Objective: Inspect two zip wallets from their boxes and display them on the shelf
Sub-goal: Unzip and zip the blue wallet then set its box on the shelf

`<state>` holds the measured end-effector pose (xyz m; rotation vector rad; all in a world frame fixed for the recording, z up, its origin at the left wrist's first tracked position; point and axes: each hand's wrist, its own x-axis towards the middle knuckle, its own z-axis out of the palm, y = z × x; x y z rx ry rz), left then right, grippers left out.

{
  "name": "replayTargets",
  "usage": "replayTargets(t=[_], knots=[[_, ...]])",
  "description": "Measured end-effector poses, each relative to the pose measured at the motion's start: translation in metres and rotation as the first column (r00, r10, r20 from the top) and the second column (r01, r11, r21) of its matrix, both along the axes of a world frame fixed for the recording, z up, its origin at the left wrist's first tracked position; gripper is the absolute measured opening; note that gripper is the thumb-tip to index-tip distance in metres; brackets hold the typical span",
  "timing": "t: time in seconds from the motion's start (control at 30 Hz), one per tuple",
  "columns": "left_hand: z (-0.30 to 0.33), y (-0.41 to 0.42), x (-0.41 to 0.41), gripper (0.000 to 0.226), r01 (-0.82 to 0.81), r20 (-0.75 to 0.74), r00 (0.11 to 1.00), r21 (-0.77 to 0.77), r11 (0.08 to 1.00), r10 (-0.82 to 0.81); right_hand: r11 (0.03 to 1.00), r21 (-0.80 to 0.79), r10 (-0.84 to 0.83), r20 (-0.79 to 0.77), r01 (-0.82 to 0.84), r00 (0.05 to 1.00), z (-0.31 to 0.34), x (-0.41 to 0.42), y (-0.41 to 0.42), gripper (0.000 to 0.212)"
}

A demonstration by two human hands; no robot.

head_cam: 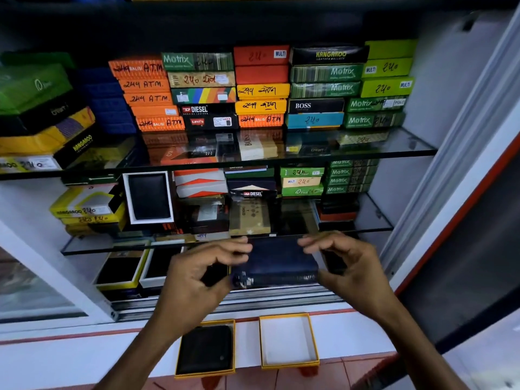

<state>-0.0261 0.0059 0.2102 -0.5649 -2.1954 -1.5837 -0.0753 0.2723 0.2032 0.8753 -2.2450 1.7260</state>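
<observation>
A dark blue zip wallet [277, 264] is upright in front of the lowest shelf, its zip running along the bottom edge with the pull at the lower left. My left hand [197, 273] pinches its left end. At the right end, my right hand [347, 267] has fingers over the top corner and the thumb against the side. Both hands are slightly blurred. On the white counter below, a yellow-edged box [288, 340] lies open with only its white lining showing. Beside it, a second yellow-edged box [176, 358] holds a black wallet [206, 350].
Glass shelves [365, 149] carry stacks of coloured wallet boxes. A black wallet in a white box [149, 197] leans upright on the middle shelf. More open boxes [121, 270] sit on the lowest shelf at the left. A sliding door frame [450, 164] stands at the right.
</observation>
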Motion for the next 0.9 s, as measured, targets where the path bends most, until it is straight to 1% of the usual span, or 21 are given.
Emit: replayTargets(t=[0.07, 0.1, 0.17, 0.23, 0.3, 0.37, 0.4, 0.43, 0.47, 0.5, 0.53, 0.57, 0.63, 0.7, 0.77, 0.9], knots=[[-0.013, 0.0, 0.003, 0.01, -0.023, -0.176, 0.984, -0.113, 0.993, 0.002, 0.996, 0.039, -0.074, -0.213, 0.084, 0.974, -0.013, 0.004, 0.001, 0.017], [-0.02, 0.002, 0.004, 0.006, -0.027, -0.221, 0.975, -0.138, 0.99, -0.004, 0.993, 0.042, -0.098, -0.278, 0.114, 0.956, -0.023, 0.006, 0.001, 0.017], [-0.035, 0.008, 0.006, 0.005, -0.03, -0.262, 0.965, -0.145, 0.989, -0.009, 0.989, 0.027, -0.13, -0.327, 0.146, 0.936, -0.04, 0.009, 0.002, 0.019], [-0.051, 0.013, 0.007, 0.005, -0.033, -0.237, 0.972, -0.137, 0.99, -0.001, 0.987, 0.006, -0.152, -0.312, 0.162, 0.938, -0.057, 0.013, 0.006, 0.02], [-0.064, 0.014, 0.009, 0.008, -0.03, -0.12, 0.993, -0.09, 0.996, 0.019, 0.981, 0.025, -0.181, -0.253, 0.193, 0.95, -0.073, 0.018, 0.011, 0.027], [-0.078, 0.018, 0.011, 0.02, -0.044, 0.089, 0.995, -0.014, 0.999, 0.045, 0.971, 0.077, -0.218, -0.129, 0.228, 0.968, -0.089, 0.022, 0.015, 0.035], [-0.085, 0.021, 0.011, 0.031, -0.066, 0.218, 0.974, 0.025, 0.998, 0.059, 0.969, 0.085, -0.229, -0.02, 0.23, 0.973, -0.095, 0.023, 0.015, 0.038], [-0.095, 0.025, 0.011, 0.041, -0.101, 0.352, 0.933, 0.062, 0.993, 0.073, 0.967, 0.092, -0.248, 0.128, 0.237, 0.96, -0.102, 0.024, 0.014, 0.042], [-0.105, 0.031, 0.009, 0.045, -0.151, 0.476, 0.874, 0.075, 0.986, 0.098, 0.964, 0.108, -0.264, 0.281, 0.243, 0.922, -0.108, 0.024, 0.012, 0.044], [-0.115, 0.036, 0.007, 0.045, -0.206, 0.575, 0.807, 0.064, 0.976, 0.132, 0.955, 0.156, -0.295, 0.396, 0.253, 0.87, -0.116, 0.023, 0.011, 0.046], [-0.126, 0.041, 0.004, 0.041, -0.255, 0.647, 0.745, 0.05, 0.966, 0.163, 0.942, 0.226, -0.329, 0.467, 0.25, 0.821, -0.125, 0.022, 0.01, 0.045], [-0.137, 0.046, 0.002, 0.036, -0.299, 0.698, 0.692, 0.047, 0.953, 0.183, 0.926, 0.298, -0.358, 0.504, 0.231, 0.786, -0.135, 0.022, 0.009, 0.042], [-0.157, 0.053, -0.002, 0.029, -0.359, 0.758, 0.615, 0.026, 0.933, 0.215, 0.892, 0.406, -0.415, 0.559, 0.199, 0.718, -0.154, 0.021, 0.009, 0.033], [-0.174, 0.059, -0.004, 0.027, -0.379, 0.772, 0.578, -0.034, 0.925, 0.265, 0.877, 0.446, -0.443, 0.607, 0.179, 0.659, -0.171, 0.022, 0.009, 0.027], [-0.192, 0.064, -0.006, 0.021, -0.365, 0.766, 0.563, -0.107, 0.925, 0.31, 0.862, 0.479, -0.466, 0.617, 0.168, 0.634, -0.183, 0.02, 0.009, 0.024], [-0.21, 0.07, -0.009, 0.022, -0.308, 0.714, 0.575, -0.264, 0.914, 0.4, 0.837, 0.53, -0.487, 0.602, 0.14, 0.632, -0.198, 0.018, 0.005, 0.02]])
